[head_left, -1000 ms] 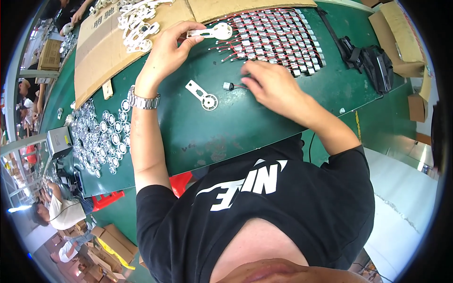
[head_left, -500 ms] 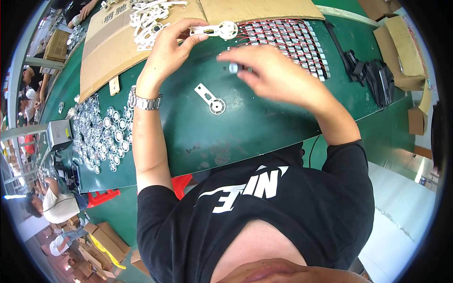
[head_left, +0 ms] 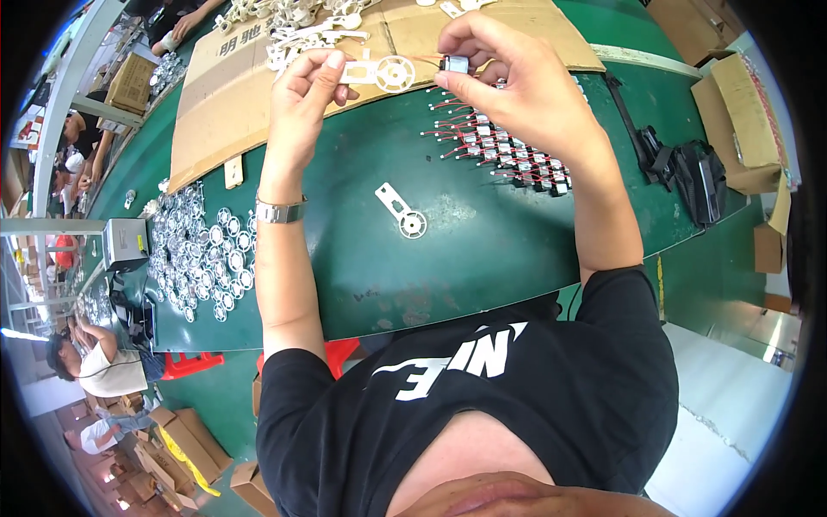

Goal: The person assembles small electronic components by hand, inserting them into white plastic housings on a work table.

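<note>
Over the cardboard's near edge, my left hand pinches the flat arm of a white plastic part with a round spoked end; the round end points right. My right hand is closed on a small silvery motor held between thumb and fingers. A short gap separates the motor from the spoked ring. A second white plastic part with a ring end lies by itself on the green table below my hands. Rows of small motors with red wires lie beneath my right wrist, partly hidden by it.
A flattened cardboard sheet bears a pile of white plastic parts at the back. Many silvery round pieces lie left of my left forearm, near a grey box. A black bag rests at the right. Other people sit at the far left.
My right hand has moved up and slightly right with the motor, turning it toward the ring. My left hand has tilted the white part so its spoked face shows. The whole view has shifted slightly.
</note>
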Tool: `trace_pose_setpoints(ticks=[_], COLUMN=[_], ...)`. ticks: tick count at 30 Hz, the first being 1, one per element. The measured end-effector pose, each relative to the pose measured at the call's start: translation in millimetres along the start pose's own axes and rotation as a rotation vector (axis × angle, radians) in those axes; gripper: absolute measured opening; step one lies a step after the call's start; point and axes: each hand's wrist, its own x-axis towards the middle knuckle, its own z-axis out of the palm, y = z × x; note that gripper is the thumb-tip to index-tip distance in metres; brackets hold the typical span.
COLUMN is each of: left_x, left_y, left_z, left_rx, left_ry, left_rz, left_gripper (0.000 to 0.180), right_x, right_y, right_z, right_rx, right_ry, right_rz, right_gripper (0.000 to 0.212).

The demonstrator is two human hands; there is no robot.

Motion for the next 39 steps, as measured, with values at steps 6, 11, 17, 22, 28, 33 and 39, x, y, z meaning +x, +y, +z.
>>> trace_pose_setpoints(ticks=[6,11,17,22,28,33,39], left_x=[0.4,-0.7,-2.5,-2.3,-8.4,-14.2,-13.4], left_y=[1.2,2.6,2.1,1.8,4.7,7.8,6.4], left_z=[-1.2,1.5,4.3,5.4,23.1,37.1,31.4], left_rx=[-0.037,0.035,0.116,0.152,0.097,0.137,0.182], left_ry=[0.034,0.031,0.04,0.037,0.029,0.089,0.151], left_rz=[0.011,0.039,0.073,0.096,0.082,0.042,0.002], left_gripper=[0.026,0.028,0.027,0.026,0.021,0.021,0.021], right_x=[-2.5,-4.9,-5.5,-5.5,0.0,5.0,0.2], right_y=[-6.3,-5.8,3.1,17.0,12.7,31.1,30.0], right_z=[0.2,3.3,7.9,14.7,25.9,37.1,35.9], right_rx=[-0.131,-0.222,-0.312,-0.279,0.003,-0.099,-0.112], right_ry=[-0.075,-0.163,-0.245,-0.135,-0.008,0.017,-0.088], right_rz=[0.092,0.128,0.098,-0.084,0.174,0.151,0.118], right_gripper=[0.018,0.021,0.024,0.025,0.027,0.029,0.026])
